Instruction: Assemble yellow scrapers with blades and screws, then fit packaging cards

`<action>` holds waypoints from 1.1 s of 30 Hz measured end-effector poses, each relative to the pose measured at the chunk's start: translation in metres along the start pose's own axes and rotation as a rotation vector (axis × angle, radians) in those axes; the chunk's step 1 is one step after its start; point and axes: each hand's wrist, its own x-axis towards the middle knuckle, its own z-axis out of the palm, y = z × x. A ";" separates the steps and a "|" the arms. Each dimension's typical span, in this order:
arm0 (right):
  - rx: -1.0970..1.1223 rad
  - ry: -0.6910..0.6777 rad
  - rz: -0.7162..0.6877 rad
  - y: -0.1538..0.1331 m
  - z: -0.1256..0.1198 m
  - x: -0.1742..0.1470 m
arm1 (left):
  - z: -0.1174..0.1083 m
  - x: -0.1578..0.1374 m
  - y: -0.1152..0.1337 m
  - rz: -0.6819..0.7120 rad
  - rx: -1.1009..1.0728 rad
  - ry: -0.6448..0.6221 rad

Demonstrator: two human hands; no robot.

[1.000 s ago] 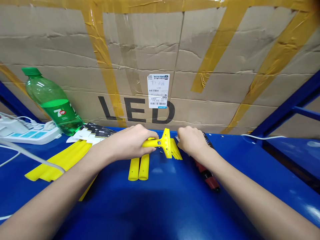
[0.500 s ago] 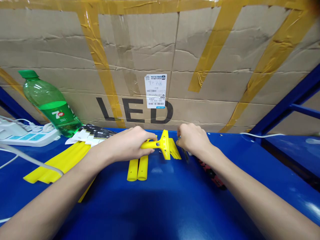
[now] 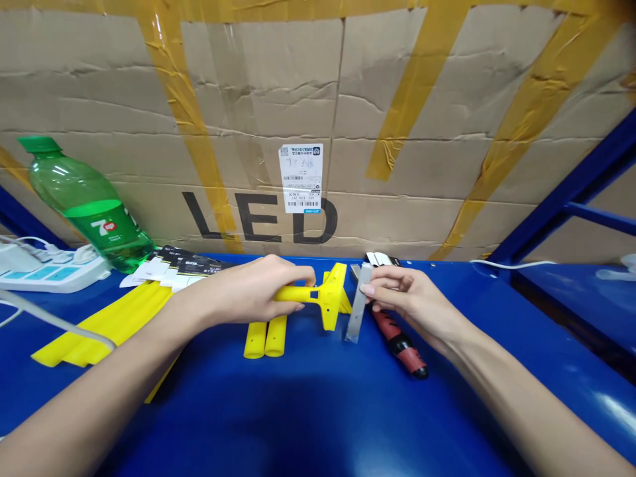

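My left hand (image 3: 263,288) is closed around the handle of a yellow scraper (image 3: 332,298), whose wide head points to the right. Between the fingertips of my right hand (image 3: 402,291) is a flat grey metal strip (image 3: 356,308), like a scraper blade, held nearly upright just right of the scraper head. The two are apart. Behind the head, more yellow pieces (image 3: 344,303) are partly hidden. Two yellow tubes (image 3: 265,339) lie below my left hand. A red and black screwdriver-like handle (image 3: 405,351) lies by my right hand, its far end covered.
Yellow tubes (image 3: 104,324) and black-and-white printed cards (image 3: 181,265) lie on the blue table (image 3: 308,424) at left. Behind stand a green bottle (image 3: 94,205), a white power strip (image 3: 64,271) and a large cardboard box (image 3: 268,86). White pieces (image 3: 380,258) lie beyond my right hand.
My right hand has turned and come up with the metal strip now plainly in its fingers. My left hand has turned the scraper slightly, and the red and black handle is uncovered.
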 end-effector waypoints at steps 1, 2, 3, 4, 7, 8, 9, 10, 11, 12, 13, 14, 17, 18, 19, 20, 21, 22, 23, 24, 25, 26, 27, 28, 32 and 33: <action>0.015 -0.015 -0.006 0.002 0.001 0.000 | 0.000 0.000 0.000 0.014 -0.005 -0.002; 0.025 -0.030 -0.015 0.004 0.002 -0.001 | 0.001 0.001 0.000 0.021 -0.005 -0.005; 0.031 -0.044 -0.022 0.004 0.004 -0.001 | 0.001 0.001 0.000 0.024 -0.001 -0.004; 0.031 -0.056 -0.022 0.005 0.006 -0.001 | 0.001 0.001 0.000 0.027 0.003 0.000; 0.018 -0.059 -0.017 0.005 0.011 -0.001 | 0.002 0.001 -0.002 0.050 0.001 0.024; 0.016 -0.052 -0.023 0.005 0.012 -0.001 | 0.003 0.001 -0.002 0.059 -0.007 0.030; 0.013 -0.045 -0.031 0.005 0.013 -0.002 | 0.003 0.001 -0.003 0.066 -0.018 0.035; 0.009 -0.039 -0.039 0.005 0.013 -0.002 | 0.003 0.001 -0.003 0.071 -0.029 0.040; 0.004 -0.034 -0.045 0.004 0.013 -0.002 | 0.004 0.001 -0.004 0.074 -0.039 0.046; -0.001 -0.034 -0.049 0.004 0.013 -0.003 | 0.004 0.000 -0.004 0.076 -0.048 0.055; -0.008 -0.038 -0.051 0.004 0.012 -0.003 | 0.005 0.000 -0.005 0.075 -0.054 0.067; -0.011 -0.045 -0.053 0.004 0.012 -0.003 | 0.005 0.000 -0.005 0.073 -0.058 0.078; 0.002 -0.035 -0.071 0.003 0.013 -0.003 | 0.006 0.000 -0.005 0.072 -0.064 0.089; 0.003 -0.023 -0.077 0.003 0.014 -0.004 | 0.007 0.000 -0.004 0.077 -0.066 0.085; -0.002 -0.013 -0.085 0.003 0.015 -0.004 | 0.007 0.000 -0.003 0.082 -0.068 0.076; -0.015 -0.006 -0.095 0.003 0.017 -0.005 | 0.007 0.000 -0.002 0.085 -0.068 0.065; -0.034 -0.005 -0.106 0.003 0.019 -0.005 | 0.006 0.001 -0.001 0.086 -0.067 0.053; -0.056 -0.005 -0.116 0.003 0.021 -0.006 | 0.006 0.001 0.000 0.085 -0.067 0.044; -0.073 -0.003 -0.122 0.003 0.023 -0.007 | 0.006 0.001 0.000 0.082 -0.071 0.039; -0.082 0.002 -0.121 0.003 0.025 -0.008 | 0.006 0.001 0.000 0.079 -0.079 0.035; -0.084 0.007 -0.111 0.002 0.026 -0.008 | 0.006 0.001 0.000 0.078 -0.091 0.033; -0.081 0.013 -0.100 0.002 0.027 -0.009 | 0.006 0.001 0.000 0.078 -0.104 0.034; -0.078 0.017 -0.089 0.002 0.028 -0.010 | 0.006 0.001 0.000 0.077 -0.115 0.035; -0.073 0.020 -0.082 0.002 0.029 -0.010 | 0.006 0.001 0.000 0.076 -0.122 0.033; -0.073 0.010 -0.075 0.001 0.030 -0.012 | 0.004 0.001 0.003 0.055 -0.100 0.003; -0.079 0.004 -0.074 0.000 0.030 -0.012 | 0.003 0.001 0.005 0.046 -0.091 -0.011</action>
